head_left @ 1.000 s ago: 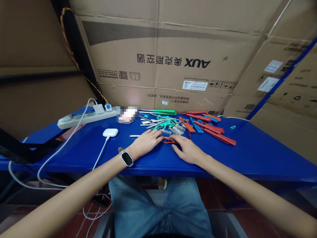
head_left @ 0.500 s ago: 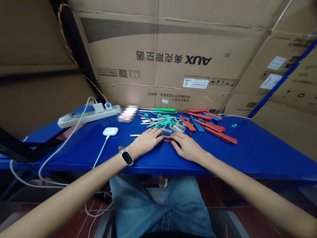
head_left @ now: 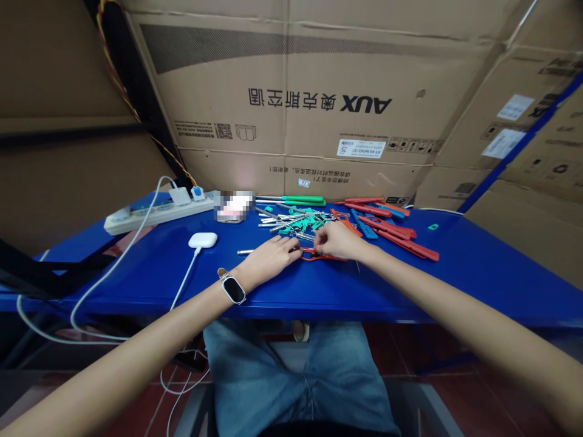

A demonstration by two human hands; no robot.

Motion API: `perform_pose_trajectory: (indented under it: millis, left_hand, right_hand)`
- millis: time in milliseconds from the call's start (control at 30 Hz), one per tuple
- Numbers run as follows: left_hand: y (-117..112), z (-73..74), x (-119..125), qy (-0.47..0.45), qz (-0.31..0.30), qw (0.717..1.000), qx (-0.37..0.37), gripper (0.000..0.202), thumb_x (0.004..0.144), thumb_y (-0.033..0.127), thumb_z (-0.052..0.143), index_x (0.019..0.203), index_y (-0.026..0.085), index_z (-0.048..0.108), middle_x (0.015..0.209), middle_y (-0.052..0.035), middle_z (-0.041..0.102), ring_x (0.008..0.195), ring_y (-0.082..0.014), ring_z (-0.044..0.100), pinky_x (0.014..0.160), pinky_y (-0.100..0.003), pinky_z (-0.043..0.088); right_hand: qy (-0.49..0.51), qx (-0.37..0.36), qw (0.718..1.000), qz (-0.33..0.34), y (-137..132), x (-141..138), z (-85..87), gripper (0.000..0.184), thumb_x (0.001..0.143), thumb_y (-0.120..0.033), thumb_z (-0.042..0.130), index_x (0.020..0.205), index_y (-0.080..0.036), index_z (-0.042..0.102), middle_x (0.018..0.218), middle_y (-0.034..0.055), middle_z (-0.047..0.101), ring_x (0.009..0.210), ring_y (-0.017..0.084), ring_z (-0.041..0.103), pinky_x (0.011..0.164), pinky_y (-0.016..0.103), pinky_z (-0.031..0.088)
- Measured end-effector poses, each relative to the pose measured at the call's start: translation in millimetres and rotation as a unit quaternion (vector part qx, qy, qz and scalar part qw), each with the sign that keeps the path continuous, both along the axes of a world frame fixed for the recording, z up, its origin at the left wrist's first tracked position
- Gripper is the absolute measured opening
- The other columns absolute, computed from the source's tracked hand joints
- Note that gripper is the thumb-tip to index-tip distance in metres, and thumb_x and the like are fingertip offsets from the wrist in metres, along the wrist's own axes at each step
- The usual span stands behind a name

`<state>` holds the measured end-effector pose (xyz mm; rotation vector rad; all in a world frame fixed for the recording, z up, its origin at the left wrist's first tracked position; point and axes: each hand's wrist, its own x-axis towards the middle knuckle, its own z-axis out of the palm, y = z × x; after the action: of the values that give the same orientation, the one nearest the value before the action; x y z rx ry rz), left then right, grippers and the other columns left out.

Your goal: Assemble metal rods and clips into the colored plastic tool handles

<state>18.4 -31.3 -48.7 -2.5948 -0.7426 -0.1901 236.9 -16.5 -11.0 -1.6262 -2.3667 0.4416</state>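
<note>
My left hand (head_left: 274, 252), with a watch on its wrist, lies low over the blue table. Its curled fingers hold down an orange-red plastic piece (head_left: 314, 257) with a loop-like outline. A thin metal rod (head_left: 246, 252) sticks out to the left from under this hand; whether it joins the orange piece is hidden. My right hand (head_left: 336, 241) is closed in a pinch just above the orange piece. What its fingertips hold is too small to make out. Right behind both hands spreads a pile of teal plastic parts (head_left: 314, 220) and metal rods (head_left: 276, 220).
Red-handled tools (head_left: 401, 233) and a blue one (head_left: 363, 224) lie to the right. Green-handled tools (head_left: 303, 200) lie at the back by the cardboard wall (head_left: 314, 67). On the left are a white earbud case (head_left: 203, 240) on a cable and a power strip (head_left: 159, 212).
My right hand has lifted and turned, going from lying beside the orange piece to a pinch above it, so more of that piece shows. The left hand stays put.
</note>
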Motion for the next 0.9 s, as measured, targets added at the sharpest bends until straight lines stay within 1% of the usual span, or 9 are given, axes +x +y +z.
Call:
perform_pose_trajectory:
  millis: [100, 167, 333, 400, 533, 700, 767, 833, 900]
  left_hand:
    - [-1, 0.3, 1, -0.005, -0.003, 1.000, 0.002, 0.022, 0.099, 0.016, 0.051, 0.118, 0.017, 0.064, 0.113, -0.0089, 0.063, 0.089, -0.0193, 0.062, 0.082, -0.034, 0.044]
    - [0, 0.3, 1, -0.004, -0.003, 1.000, 0.006, 0.022, 0.098, 0.017, 0.053, 0.117, 0.016, 0.064, 0.113, -0.0088, 0.063, 0.090, -0.0200, 0.062, 0.083, -0.035, 0.044]
    - [0, -0.3, 1, -0.003, -0.004, 1.000, 0.008, 0.022, 0.098, 0.017, 0.054, 0.116, 0.016, 0.065, 0.113, -0.0090, 0.063, 0.090, -0.0203, 0.062, 0.082, -0.035, 0.043]
    - [1, -0.5, 1, -0.011, -0.007, 1.000, 0.004, 0.022, 0.098, 0.016, 0.053, 0.116, 0.016, 0.065, 0.112, -0.0091, 0.063, 0.089, -0.0198, 0.062, 0.082, -0.034, 0.043]
    - [0, 0.1, 1, -0.010, -0.008, 1.000, 0.009, 0.023, 0.098, 0.017, 0.054, 0.118, 0.016, 0.065, 0.112, -0.0093, 0.063, 0.089, -0.0202, 0.062, 0.081, -0.035, 0.043]
    - [0, 1.0, 1, 0.004, -0.009, 1.000, 0.012, 0.024, 0.098, 0.017, 0.054, 0.119, 0.017, 0.064, 0.113, -0.0088, 0.063, 0.088, -0.0204, 0.061, 0.081, -0.035, 0.044]
    - [1, 0.6, 1, 0.008, -0.010, 1.000, 0.014, 0.025, 0.098, 0.018, 0.053, 0.121, 0.017, 0.064, 0.113, -0.0087, 0.063, 0.089, -0.0207, 0.061, 0.081, -0.035, 0.044]
    - [1, 0.2, 1, 0.011, -0.011, 1.000, 0.014, 0.025, 0.098, 0.018, 0.053, 0.121, 0.017, 0.064, 0.113, -0.0088, 0.063, 0.090, -0.0207, 0.062, 0.082, -0.034, 0.044]
    - [2, 0.4, 1, 0.009, -0.011, 1.000, 0.014, 0.025, 0.098, 0.018, 0.053, 0.121, 0.017, 0.063, 0.113, -0.0087, 0.063, 0.091, -0.0206, 0.062, 0.082, -0.034, 0.045]
  right_hand:
    - [-0.031, -0.006, 0.999, -0.011, 2, -6, 3.6, 0.016, 0.066, -0.007, 0.064, 0.069, -0.018, 0.076, 0.068, 0.0014, 0.073, 0.066, 0.014, 0.064, 0.057, 0.021, 0.042]
    - [-0.042, -0.024, 0.998, -0.029, 2, -9, 6.9, 0.017, 0.063, -0.006, 0.063, 0.068, -0.017, 0.075, 0.066, 0.0020, 0.071, 0.064, 0.014, 0.063, 0.054, 0.021, 0.042]
    - [-0.040, -0.109, 0.991, -0.062, 5, -17, 14.1, 0.018, 0.066, -0.007, 0.059, 0.070, -0.016, 0.074, 0.052, 0.0001, 0.062, 0.044, 0.013, 0.053, 0.045, 0.023, 0.041]
    - [-0.053, -0.097, 0.992, -0.061, 6, -19, 15.1, 0.015, 0.066, -0.008, 0.061, 0.069, -0.016, 0.073, 0.054, 0.0013, 0.063, 0.047, 0.014, 0.056, 0.047, 0.023, 0.042]
    - [-0.116, -0.027, 0.992, -0.045, 3, -25, 16.9, 0.011, 0.064, -0.006, 0.065, 0.066, -0.014, 0.073, 0.061, 0.0069, 0.068, 0.063, 0.019, 0.064, 0.053, 0.023, 0.044]
    - [-0.146, -0.024, 0.989, -0.021, 1, -26, 21.5, 0.016, 0.064, -0.002, 0.063, 0.067, -0.013, 0.074, 0.061, 0.0087, 0.068, 0.064, 0.021, 0.066, 0.057, 0.026, 0.048]
    - [-0.124, -0.057, 0.991, -0.019, 7, -24, 22.6, 0.017, 0.062, -0.001, 0.062, 0.066, -0.014, 0.072, 0.060, 0.0069, 0.068, 0.064, 0.021, 0.067, 0.058, 0.025, 0.049]
    - [-0.066, -0.131, 0.989, -0.019, 15, -20, 22.6, 0.015, 0.062, -0.002, 0.063, 0.063, -0.015, 0.070, 0.061, 0.0041, 0.069, 0.064, 0.018, 0.067, 0.059, 0.023, 0.051]
    - [-0.008, -0.204, 0.979, -0.023, 23, -15, 21.5, 0.013, 0.063, -0.004, 0.064, 0.061, -0.016, 0.069, 0.061, 0.0018, 0.069, 0.063, 0.015, 0.066, 0.059, 0.021, 0.053]
